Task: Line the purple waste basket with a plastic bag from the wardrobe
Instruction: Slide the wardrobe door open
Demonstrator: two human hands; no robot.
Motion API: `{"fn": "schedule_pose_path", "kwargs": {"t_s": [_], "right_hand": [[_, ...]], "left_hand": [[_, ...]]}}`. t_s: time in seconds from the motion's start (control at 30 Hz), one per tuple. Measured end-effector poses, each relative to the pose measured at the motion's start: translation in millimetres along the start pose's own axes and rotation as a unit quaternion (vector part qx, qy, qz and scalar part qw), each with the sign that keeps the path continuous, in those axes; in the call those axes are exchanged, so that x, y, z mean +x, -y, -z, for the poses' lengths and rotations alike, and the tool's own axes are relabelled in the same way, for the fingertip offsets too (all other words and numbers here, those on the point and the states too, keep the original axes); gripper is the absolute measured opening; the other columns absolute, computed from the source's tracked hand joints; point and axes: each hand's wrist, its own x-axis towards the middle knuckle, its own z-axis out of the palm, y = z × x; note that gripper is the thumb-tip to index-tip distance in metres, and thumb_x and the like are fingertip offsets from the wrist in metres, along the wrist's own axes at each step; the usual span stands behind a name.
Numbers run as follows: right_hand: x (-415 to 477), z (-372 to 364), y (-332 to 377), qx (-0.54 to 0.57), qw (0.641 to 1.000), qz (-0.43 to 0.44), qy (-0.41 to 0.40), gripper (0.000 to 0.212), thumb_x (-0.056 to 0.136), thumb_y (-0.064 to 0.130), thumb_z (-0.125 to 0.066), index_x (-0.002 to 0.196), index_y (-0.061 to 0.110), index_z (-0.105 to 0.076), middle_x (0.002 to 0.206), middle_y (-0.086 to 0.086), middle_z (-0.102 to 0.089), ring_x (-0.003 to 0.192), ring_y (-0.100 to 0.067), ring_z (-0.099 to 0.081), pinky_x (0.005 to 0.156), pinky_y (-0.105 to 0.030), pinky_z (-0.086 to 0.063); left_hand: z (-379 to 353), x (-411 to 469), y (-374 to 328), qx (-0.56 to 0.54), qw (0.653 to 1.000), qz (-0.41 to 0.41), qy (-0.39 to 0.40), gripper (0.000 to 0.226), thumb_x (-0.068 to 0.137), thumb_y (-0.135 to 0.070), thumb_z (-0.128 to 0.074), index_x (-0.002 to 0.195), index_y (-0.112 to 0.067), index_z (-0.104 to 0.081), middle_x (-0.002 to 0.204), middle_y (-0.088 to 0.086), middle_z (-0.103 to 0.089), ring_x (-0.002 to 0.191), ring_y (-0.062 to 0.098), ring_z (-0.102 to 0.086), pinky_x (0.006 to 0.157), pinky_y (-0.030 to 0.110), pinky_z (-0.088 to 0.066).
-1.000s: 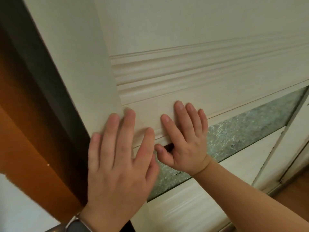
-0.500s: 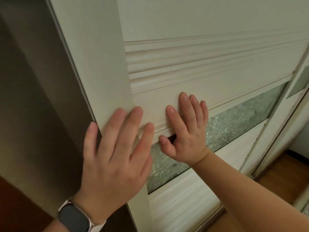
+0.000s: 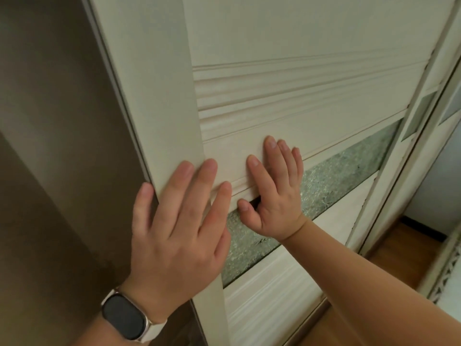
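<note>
A cream sliding wardrobe door point(image 3: 299, 41) with ribbed moulding and a band of frosted green glass point(image 3: 336, 176) fills the view. My left hand point(image 3: 179, 228), with a smartwatch on its wrist, lies flat with spread fingers on the door's left stile, its little finger past the edge. My right hand point(image 3: 274, 193) presses flat on the panel just right of it, thumb hooked under the moulding lip above the glass. Neither hand holds anything. The purple waste basket and any plastic bag are out of sight.
Left of the door's edge there is a dim brown surface point(image 3: 57, 158), blurred. A second cream door point(image 3: 424, 116) stands to the right, with wooden floor point(image 3: 404, 248) below it and a white lattice-edged object point(image 3: 449, 270) at the far right.
The door has slid to the right under both hands. The brown area left of its edge has grown wider, and the second door and floor have come into view on the right.
</note>
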Motion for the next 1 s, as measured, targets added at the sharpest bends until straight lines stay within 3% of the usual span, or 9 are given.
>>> {"fn": "schedule_pose_path", "kwargs": {"t_s": [0.17, 0.37, 0.57, 1.0], "right_hand": [[-1.0, 2.3, -12.9, -0.014, 1.0, -0.007, 0.001, 0.06, 0.095, 0.054, -0.025, 0.142, 0.018, -0.034, 0.152, -0.015, -0.029, 0.146, -0.028, -0.023, 0.111, -0.061, -0.026], [-4.5, 3.7, -34.3, -0.033, 0.999, -0.002, 0.015, 0.064, 0.097, 0.053, -0.022, 0.153, 0.021, -0.022, 0.162, -0.004, -0.013, 0.145, -0.032, -0.024, 0.107, -0.065, -0.03], [-2.6, 12.3, -52.1, -0.047, 0.997, -0.012, 0.052, 0.058, 0.097, 0.052, -0.02, 0.142, 0.015, -0.03, 0.145, -0.026, -0.032, 0.137, -0.041, -0.034, 0.103, -0.066, -0.035], [-13.3, 23.3, -131.6, -0.046, 0.997, -0.006, 0.056, 0.059, 0.096, 0.052, -0.026, 0.142, 0.016, -0.031, 0.146, -0.023, -0.033, 0.138, -0.04, -0.035, 0.106, -0.062, -0.034]], "left_hand": [[-10.0, 7.8, -10.8, -0.037, 0.999, 0.009, -0.015, 0.036, 0.087, -0.029, -0.059, 0.12, -0.018, -0.069, 0.148, 0.008, -0.042, 0.141, 0.027, -0.028, 0.118, 0.047, -0.012], [-22.6, 16.7, -26.5, -0.069, 0.997, 0.016, -0.025, 0.035, 0.091, -0.027, -0.054, 0.122, -0.017, -0.068, 0.148, 0.003, -0.044, 0.141, 0.024, -0.029, 0.119, 0.046, -0.011], [-37.2, 27.7, -40.5, -0.088, 0.995, 0.026, -0.042, 0.032, 0.093, -0.024, -0.053, 0.119, -0.016, -0.069, 0.145, 0.004, -0.051, 0.14, 0.024, -0.033, 0.117, 0.047, -0.013], [-84.0, 61.8, -95.0, -0.089, 0.995, 0.012, -0.045, 0.033, 0.087, -0.026, -0.058, 0.115, -0.015, -0.071, 0.14, 0.004, -0.054, 0.141, 0.026, -0.029, 0.117, 0.048, -0.012]]}}
